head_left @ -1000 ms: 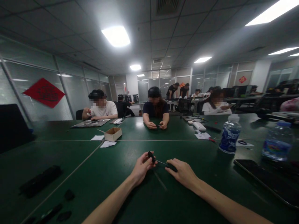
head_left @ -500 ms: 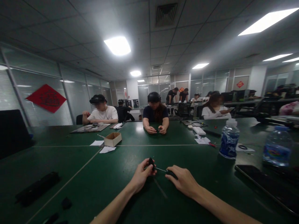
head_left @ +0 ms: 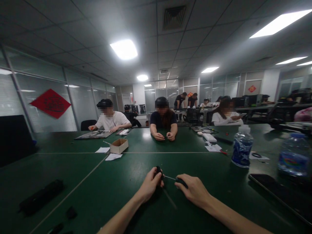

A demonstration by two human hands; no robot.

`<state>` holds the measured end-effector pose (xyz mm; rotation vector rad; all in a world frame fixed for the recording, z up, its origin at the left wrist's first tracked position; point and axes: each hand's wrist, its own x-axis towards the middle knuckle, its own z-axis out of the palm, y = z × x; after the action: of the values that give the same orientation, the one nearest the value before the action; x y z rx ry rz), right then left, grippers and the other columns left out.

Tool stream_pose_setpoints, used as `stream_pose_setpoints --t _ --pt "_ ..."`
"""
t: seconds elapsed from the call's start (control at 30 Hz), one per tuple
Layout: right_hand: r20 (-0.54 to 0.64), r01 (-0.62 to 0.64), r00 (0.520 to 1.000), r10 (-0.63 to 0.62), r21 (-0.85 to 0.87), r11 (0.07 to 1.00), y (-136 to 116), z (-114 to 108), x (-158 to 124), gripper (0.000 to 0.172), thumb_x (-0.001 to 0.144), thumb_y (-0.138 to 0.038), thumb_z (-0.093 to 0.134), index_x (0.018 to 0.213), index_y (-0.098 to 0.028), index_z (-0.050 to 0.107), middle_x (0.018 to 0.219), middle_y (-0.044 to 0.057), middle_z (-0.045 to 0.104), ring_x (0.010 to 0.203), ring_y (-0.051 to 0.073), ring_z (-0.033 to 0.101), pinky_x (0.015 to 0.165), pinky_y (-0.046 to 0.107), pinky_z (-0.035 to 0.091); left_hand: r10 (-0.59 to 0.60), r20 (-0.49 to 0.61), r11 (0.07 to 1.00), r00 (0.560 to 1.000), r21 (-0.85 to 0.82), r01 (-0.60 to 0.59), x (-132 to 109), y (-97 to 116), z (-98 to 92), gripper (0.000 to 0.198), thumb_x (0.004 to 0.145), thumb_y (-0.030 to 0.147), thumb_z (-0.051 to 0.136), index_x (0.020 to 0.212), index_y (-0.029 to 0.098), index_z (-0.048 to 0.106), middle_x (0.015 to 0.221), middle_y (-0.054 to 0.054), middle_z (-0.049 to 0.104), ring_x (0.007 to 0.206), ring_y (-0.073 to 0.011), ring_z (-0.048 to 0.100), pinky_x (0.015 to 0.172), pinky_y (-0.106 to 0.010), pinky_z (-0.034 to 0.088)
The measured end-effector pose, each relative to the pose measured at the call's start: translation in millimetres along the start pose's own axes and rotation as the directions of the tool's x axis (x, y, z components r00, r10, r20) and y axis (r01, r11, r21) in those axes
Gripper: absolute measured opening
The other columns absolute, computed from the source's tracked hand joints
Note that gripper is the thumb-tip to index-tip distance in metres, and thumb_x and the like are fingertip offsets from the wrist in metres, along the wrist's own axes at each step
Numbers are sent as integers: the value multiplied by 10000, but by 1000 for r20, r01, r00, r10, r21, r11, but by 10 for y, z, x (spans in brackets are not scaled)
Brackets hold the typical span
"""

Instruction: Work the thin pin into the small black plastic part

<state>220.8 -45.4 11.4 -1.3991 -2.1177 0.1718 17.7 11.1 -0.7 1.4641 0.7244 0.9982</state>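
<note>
Green desk (head_left: 122, 175): beneath both hands. Right hand (head_left: 195, 188): narrow grip, fingers curled over handle of screwdriver-like tool (head_left: 181, 183). Left hand (head_left: 149, 182): pinching small black part (head_left: 159, 170), which shows at fingertips. Tool: long axis runs crosswise between hands, thin shaft leaving right hand leftward and slightly away from wearer. Part: left of right hand, a little farther out, at shaft's far end; left hand nearer, being holder. Part's axis leans across shaft line. Tip contact: cannot tell, detail too small.

A green table (head_left: 117, 182) carries bottles (head_left: 242, 148), phone (head_left: 281, 195) and box (head_left: 119, 148).
</note>
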Motion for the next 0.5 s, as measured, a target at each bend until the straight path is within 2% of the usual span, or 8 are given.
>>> stream_pose_setpoints --t 0.07,0.13,0.2,0.27,0.4,0.5 --pt "-60 -75 995 79 71 995 49 5 25 315 907 -387 392 1003 -179 608 883 66 659 764 191 622 668 283 484 -37 55 997 998 70 33 -32 50 35 264 796 379 554 920 147 529 831 -40 571 629 -113 521 614 -246 415" --pt "-131 -183 970 204 155 971 102 2 55 371 934 -405 307 994 -175 592 789 60 656 671 180 618 604 277 481 -81 133 988 988 142 62 -61 98 77 246 778 348 583 906 141 546 849 -56 585 646 -126 531 623 -259 423" --pt "-164 -237 948 271 201 950 131 -8 75 394 934 -425 291 981 -169 587 750 57 650 632 179 612 578 277 477 -95 147 987 985 143 73 -74 123 104 244 779 343 582 913 142 550 859 -62 591 646 -128 537 624 -265 427" --pt "-139 -209 961 238 193 959 117 -20 75 379 925 -427 317 976 -169 591 778 58 653 657 178 616 596 276 478 -92 98 993 991 81 85 -63 110 100 254 781 354 581 916 142 549 865 -62 590 641 -122 542 626 -262 427" --pt "18 -47 999 46 66 997 9 -40 30 341 904 -407 376 946 -172 619 839 59 653 728 178 610 649 275 470 -96 -15 990 995 -103 94 -3 12 29 295 768 354 608 951 131 544 866 -62 590 622 -103 545 609 -235 412" --pt "77 29 997 -29 6 1000 -37 -47 6 332 898 -402 396 947 -171 629 822 50 647 708 168 596 644 265 455 -110 -19 976 994 -190 104 24 -44 -9 308 768 330 616 988 127 544 857 -62 592 615 -97 546 602 -226 409"
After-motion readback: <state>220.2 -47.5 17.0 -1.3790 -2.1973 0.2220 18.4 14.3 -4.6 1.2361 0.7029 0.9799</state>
